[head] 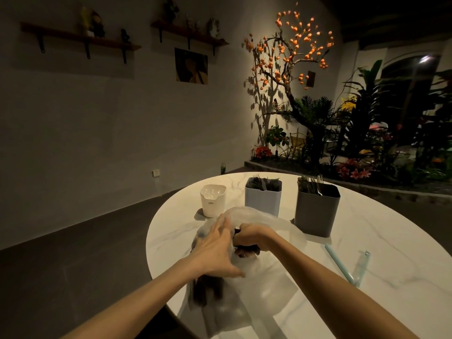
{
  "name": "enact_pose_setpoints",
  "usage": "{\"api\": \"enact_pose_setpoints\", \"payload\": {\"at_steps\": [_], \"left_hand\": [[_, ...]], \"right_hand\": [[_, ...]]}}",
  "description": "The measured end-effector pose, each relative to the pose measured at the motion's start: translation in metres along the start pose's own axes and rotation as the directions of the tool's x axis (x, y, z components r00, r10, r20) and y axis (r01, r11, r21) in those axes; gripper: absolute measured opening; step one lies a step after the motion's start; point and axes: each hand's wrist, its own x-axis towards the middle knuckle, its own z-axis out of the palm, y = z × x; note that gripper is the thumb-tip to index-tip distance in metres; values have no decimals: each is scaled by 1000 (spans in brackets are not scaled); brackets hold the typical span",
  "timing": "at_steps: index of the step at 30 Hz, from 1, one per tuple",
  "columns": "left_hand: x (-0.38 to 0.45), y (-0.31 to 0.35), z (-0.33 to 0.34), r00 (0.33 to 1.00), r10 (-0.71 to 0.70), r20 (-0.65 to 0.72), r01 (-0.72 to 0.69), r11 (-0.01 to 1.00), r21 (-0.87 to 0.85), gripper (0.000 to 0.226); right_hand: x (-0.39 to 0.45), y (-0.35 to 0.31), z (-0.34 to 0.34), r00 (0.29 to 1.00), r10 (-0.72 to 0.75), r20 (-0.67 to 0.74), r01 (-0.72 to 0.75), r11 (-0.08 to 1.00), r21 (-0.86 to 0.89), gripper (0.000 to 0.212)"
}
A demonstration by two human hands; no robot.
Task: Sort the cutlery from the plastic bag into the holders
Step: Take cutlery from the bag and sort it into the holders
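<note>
A clear plastic bag [264,221] lies on the white round table [367,289] in front of me, with dark cutlery [208,292] showing through it near the table's edge. My left hand [215,250] rests flat on the bag with fingers spread. Inside the bag's mouth, my right hand [252,238] grips a bundle of dark cutlery [247,253]. Behind the bag stand three holders: a white one [212,200] that looks empty, a light blue one [263,198] with dark forks, and a dark grey one [316,211] with metal cutlery.
A light blue straw-like stick [338,263] and a clear wrapper [363,265] lie on the table at the right. Beyond the table are a dark floor, a white wall with shelves, and plants at the back right.
</note>
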Motion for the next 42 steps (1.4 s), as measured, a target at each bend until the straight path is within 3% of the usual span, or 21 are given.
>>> {"api": "enact_pose_setpoints", "payload": {"at_steps": [3,6,9,13,16,19,20,23,27,29,32,35,38,40,42], "left_hand": [[7,2,-3,999,-47,10,48,987,-153,137],[10,6,-3,991,-106,-78,87,973,-214,140],[8,7,2,994,-77,-82,70,993,-92,143],[-2,12,3,996,-87,5,87,996,15,139],[7,7,2,993,-111,-32,107,989,-98,133],[17,8,-4,980,-126,-153,68,939,-338,105],[19,12,-6,972,-144,-184,38,876,-482,92],[29,15,-14,948,-225,-224,-72,535,-842,50],[48,18,-18,901,-388,-193,-128,186,-974,19],[55,23,-19,889,-420,-182,-142,125,-982,11],[66,28,-18,874,-461,-150,-145,46,-988,25],[74,32,-21,906,-415,-82,-102,-27,-994,32],[83,25,-19,950,-303,79,24,-183,-983,39],[94,15,-7,955,-276,112,96,-70,-993,34],[90,17,5,976,-151,159,189,209,-960,22]], "right_hand": [[-11,-1,2,1000,-20,3,20,1000,-10,12],[-16,-1,1,1000,-30,9,29,999,18,9],[-17,2,-2,997,-8,80,1,996,86,17],[-23,8,-11,989,1,145,-7,999,41,25],[-40,15,-20,986,-11,168,18,999,-42,25],[-63,31,-34,986,-35,165,49,995,-83,16],[-71,38,-41,985,-37,171,53,994,-92,11],[-88,65,-63,978,-21,208,33,998,-57,10],[-106,99,-89,953,-16,303,-13,996,94,13],[-117,113,-101,942,-36,334,-22,986,168,19],[-134,128,-118,931,-84,354,-3,972,237,25],[-150,137,-132,897,-191,400,47,938,343,21],[-161,146,-147,871,-303,386,91,872,480,20],[-162,150,-155,874,-360,327,127,818,560,23],[-158,152,-158,887,-392,245,164,763,626,24]]}}
